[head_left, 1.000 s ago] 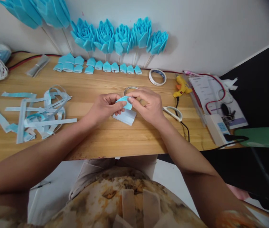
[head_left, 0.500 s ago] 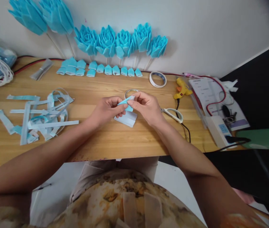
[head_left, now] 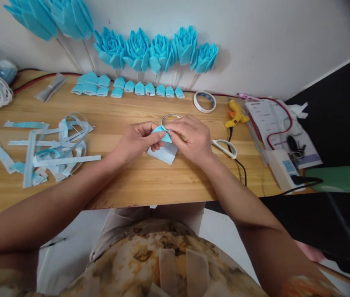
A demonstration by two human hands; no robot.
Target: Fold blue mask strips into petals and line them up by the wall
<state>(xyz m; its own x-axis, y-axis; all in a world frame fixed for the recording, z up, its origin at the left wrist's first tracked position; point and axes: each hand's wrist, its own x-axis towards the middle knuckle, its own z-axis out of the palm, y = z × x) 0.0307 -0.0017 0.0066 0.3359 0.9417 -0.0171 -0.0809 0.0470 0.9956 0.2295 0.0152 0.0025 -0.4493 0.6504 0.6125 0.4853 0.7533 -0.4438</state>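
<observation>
Between my two hands is a small piece of blue fabric (head_left: 166, 137), folded to a slanted edge at its top. My left hand (head_left: 137, 140) pinches its left side with the thumb on top. My right hand (head_left: 191, 136) closes on its upper right corner; those fingertips are partly hidden. Under the piece, a pale blue fabric rectangle (head_left: 164, 153) lies on the table. Just behind my hands lie scissors, with one loop handle (head_left: 171, 117) beyond the fingers and a white handle (head_left: 226, 148) to the right; my right hand covers their middle.
Cut blue strips (head_left: 54, 144) are heaped at the left. Along the wall stand blue fabric flowers (head_left: 137, 49) on sticks, with several folded petals (head_left: 139, 88) before them. A tape roll (head_left: 205, 102), yellow glue gun (head_left: 236, 114) and power strip (head_left: 283, 169) are at the right.
The blue piece has turned so more of its flat face shows. My right fingers have curled over its upper right corner, while my left hand keeps its pinch. The view has shifted slightly.
</observation>
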